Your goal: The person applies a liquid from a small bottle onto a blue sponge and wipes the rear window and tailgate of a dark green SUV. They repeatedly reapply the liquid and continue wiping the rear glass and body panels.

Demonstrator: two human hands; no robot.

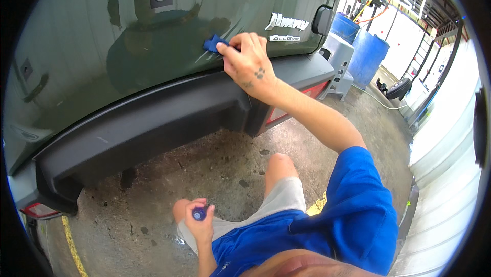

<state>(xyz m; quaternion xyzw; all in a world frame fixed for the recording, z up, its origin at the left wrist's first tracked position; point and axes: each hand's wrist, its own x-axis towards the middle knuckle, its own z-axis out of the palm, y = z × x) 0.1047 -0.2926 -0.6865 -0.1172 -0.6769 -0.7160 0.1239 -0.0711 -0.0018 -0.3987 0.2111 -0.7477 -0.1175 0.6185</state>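
Note:
My right hand [249,60] pinches a small blue cloth [215,44] against the dark green rear panel [165,51] of a vehicle, just above its black plastic bumper [145,104]. Pale streaks mark the paint around the cloth. To the right of that hand are two silver badges with lettering, an upper one [287,22] and a lower one [284,38]. Down by my knee, my left hand [199,223] is wrapped around a small dark blue bottle [199,213], seen from above; most of its body is hidden by the fingers.
A red and clear lamp [278,113] is set in the bumper. Grey plastic stools [337,64] and blue drums [368,58] stand beyond the vehicle's right corner. A hose [378,102] and a wheel [399,88] lie on the concrete floor [230,162]. A corrugated wall [437,185] rises at right.

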